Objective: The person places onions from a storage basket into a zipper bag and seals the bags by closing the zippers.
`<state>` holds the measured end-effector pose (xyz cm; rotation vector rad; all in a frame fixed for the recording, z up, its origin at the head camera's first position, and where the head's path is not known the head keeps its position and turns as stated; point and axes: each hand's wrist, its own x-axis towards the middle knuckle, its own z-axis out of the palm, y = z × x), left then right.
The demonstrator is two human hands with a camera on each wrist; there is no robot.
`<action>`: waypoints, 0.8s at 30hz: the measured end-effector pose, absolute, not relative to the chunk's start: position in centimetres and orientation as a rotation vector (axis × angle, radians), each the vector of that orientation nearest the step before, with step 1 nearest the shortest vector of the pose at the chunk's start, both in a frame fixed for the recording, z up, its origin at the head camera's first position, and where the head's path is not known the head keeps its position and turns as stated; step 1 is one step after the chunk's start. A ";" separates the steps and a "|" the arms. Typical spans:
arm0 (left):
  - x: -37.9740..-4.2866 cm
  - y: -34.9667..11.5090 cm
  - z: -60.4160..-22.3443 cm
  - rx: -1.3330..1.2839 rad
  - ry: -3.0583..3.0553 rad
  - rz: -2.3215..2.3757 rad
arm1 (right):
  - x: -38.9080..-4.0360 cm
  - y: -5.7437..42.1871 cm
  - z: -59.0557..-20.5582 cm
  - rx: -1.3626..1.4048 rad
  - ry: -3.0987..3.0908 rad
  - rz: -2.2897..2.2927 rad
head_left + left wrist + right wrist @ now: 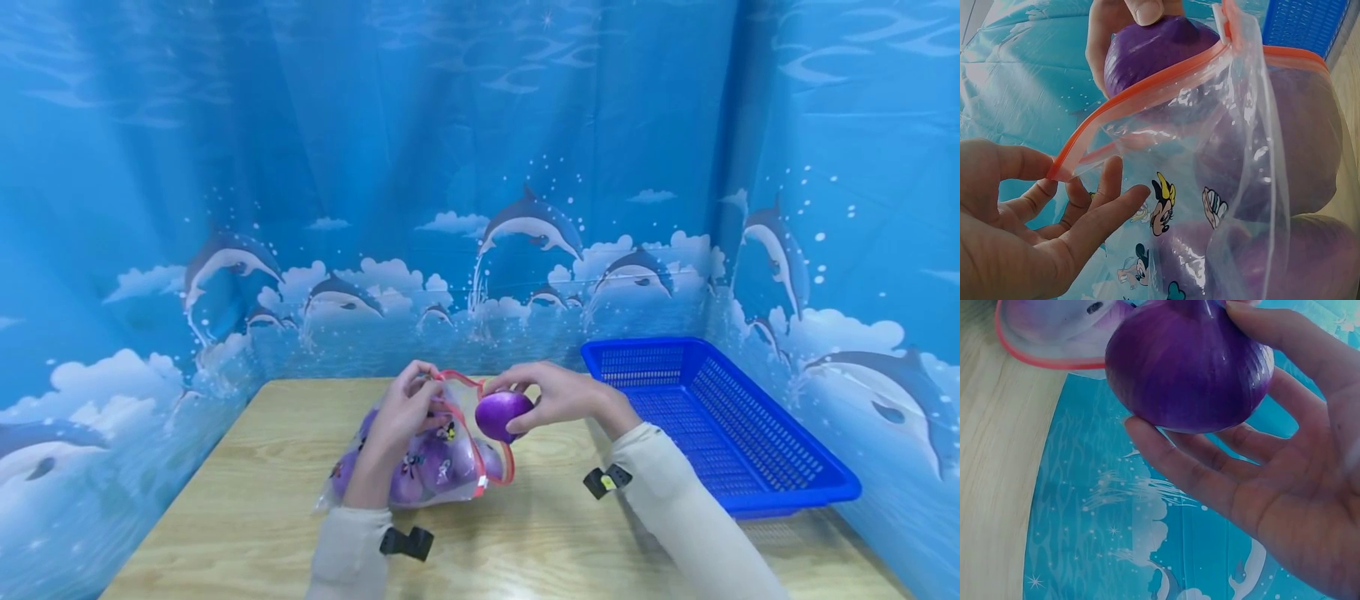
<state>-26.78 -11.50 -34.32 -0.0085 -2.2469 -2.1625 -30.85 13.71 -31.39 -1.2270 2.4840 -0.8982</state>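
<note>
A purple onion [1188, 369] is held in my right hand [558, 395], between thumb and fingers, right at the mouth of a clear zip bag [459, 483]. The bag has a red-orange zip edge and cartoon prints, and several more purple onions [1291, 256] show through its plastic. With thumb and a fingertip, my left hand [1029, 231] pinches one corner of the zip edge, and the mouth gapes. In the head view the left hand [405, 412] is at the bag's upper side, covering part of it.
To the right stands a blue plastic basket [750, 450] with perforated walls. Bag and basket are on a light wooden table [247, 467]. Blue curtains [450, 167] with printed dolphins hang behind and at both sides.
</note>
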 end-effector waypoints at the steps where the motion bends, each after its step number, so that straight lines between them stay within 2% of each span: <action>1: -26.8 -11.5 -34.3 -0.009 -2.247 -2.163 | -30.8 13.6 -31.4 -1.226 2.482 -0.902; 24: -26.9 -11.5 -34.5 -0.046 -2.255 -2.146 | -30.8 11.7 -33.3 -1.132 2.671 -0.947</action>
